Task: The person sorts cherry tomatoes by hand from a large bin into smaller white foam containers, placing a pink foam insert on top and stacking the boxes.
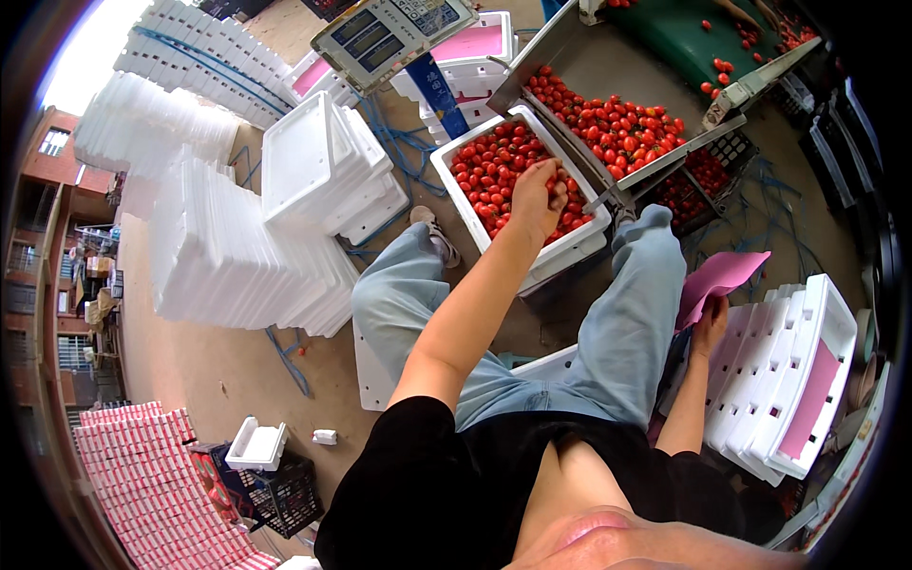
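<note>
In front of me a white foam box [577,235] holds many red cherry tomatoes [484,180]. Over the box's right half is my left hand [539,199], its fingers curled in at the tomatoes; whether one is pinched in them is hidden. Low at my right side, my right hand [711,328] grips a thin pink sheet [719,279] by its lower edge. The sheet bends upward beside my right knee, near a stack of white foam boxes [760,380].
A metal sorting chute [589,66] with more tomatoes [627,133] stands beyond the box. The scale's display [389,43] rises at the far side. White lids [228,256] and boxes [323,161] stand left. Blue straps [404,142] litter the floor.
</note>
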`<state>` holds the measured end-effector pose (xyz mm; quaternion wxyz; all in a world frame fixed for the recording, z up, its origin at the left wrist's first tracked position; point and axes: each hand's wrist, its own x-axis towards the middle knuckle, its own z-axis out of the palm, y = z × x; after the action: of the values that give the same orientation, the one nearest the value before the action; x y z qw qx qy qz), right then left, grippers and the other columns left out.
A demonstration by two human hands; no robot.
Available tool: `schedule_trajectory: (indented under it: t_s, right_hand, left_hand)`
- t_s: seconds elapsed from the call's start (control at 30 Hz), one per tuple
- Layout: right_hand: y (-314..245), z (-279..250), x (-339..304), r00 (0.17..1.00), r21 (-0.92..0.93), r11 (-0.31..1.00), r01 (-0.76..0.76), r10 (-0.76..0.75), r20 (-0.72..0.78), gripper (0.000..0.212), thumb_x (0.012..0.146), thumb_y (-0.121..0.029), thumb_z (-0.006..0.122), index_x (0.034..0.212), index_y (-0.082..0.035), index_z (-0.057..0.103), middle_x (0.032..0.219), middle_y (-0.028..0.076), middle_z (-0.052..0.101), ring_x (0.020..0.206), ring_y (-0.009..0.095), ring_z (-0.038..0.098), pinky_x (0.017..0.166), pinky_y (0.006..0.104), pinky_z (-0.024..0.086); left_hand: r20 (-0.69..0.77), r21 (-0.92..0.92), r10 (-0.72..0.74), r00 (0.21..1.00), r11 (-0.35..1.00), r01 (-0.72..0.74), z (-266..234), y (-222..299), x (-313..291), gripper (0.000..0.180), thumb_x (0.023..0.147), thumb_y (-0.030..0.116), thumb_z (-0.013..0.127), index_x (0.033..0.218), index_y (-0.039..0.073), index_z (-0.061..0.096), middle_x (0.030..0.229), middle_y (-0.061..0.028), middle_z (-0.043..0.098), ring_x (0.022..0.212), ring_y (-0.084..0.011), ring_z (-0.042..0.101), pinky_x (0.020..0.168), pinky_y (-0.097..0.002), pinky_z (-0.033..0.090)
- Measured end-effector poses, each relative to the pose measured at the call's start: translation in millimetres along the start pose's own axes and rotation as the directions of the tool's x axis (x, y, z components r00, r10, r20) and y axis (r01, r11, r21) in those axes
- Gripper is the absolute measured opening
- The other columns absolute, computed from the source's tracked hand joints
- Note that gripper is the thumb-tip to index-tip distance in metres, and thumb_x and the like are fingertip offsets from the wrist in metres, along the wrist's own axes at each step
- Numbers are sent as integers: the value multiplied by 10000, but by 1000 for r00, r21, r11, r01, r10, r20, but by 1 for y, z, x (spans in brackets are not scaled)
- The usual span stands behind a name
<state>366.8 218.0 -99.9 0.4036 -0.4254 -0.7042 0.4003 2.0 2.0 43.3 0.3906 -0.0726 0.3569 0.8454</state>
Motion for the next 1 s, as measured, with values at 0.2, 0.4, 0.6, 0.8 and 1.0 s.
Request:
schedule_trajectory:
  t_s: [0.2, 0.4, 0.6, 0.8, 1.0]
  right_hand:
    - [-67, -18, -6, 1000, 137, 990, -12, 11, 7, 192, 1011, -85, 474, 1150, -14, 587, 1055, 28, 607, 953, 106, 556, 873, 250, 437]
    - [-122, -7, 13, 965, 17, 966, 259, -260, 23, 157, 983, -43, 511, 1111, -18, 598, 1012, 37, 606, 920, 130, 562, 841, 243, 434]
    - [-240, -7, 40, 871, -119, 865, 488, -474, 125, 236, 900, 9, 588, 1134, -6, 620, 1013, 85, 675, 875, 156, 637, 810, 278, 498]
    - [-350, 140, 8, 681, 198, 841, 503, -527, 509, 139, 808, -122, 610, 856, 0, 563, 752, 152, 596, 663, 258, 609, 628, 352, 481]
    - [-284, 335, -13, 689, 10, 907, 421, -327, 647, 175, 810, -205, 628, 854, -35, 624, 792, 159, 673, 751, 350, 657, 685, 447, 506]
  left_hand:
    - [-89, -70, 12, 996, 997, -18, 26, 9, 30, 147, 992, 198, 530, 1000, 55, 564, 827, -61, 583, 573, -118, 463, 453, -235, 305]
    - [-41, 516, 284, 958, 827, -223, 94, 14, 54, 443, 984, 360, 536, 1284, 42, 465, 1156, -137, 604, 1083, -249, 566, 933, -397, 426]
    - [525, 369, 11, 851, 898, -239, 18, -44, -13, 751, 900, 505, 594, 1472, 88, 340, 1396, -120, 470, 1340, -231, 401, 1074, -420, 330]
    - [579, -9, 251, 776, 953, -302, -39, -45, -119, 836, 855, 448, 690, 1488, 67, 299, 1432, -97, 433, 1339, -218, 403, 1091, -382, 336]
    - [-64, 233, 244, 968, 947, -223, -100, 4, -52, 407, 883, 12, 647, 1269, 3, 518, 1163, -90, 620, 991, -168, 628, 830, -296, 513]
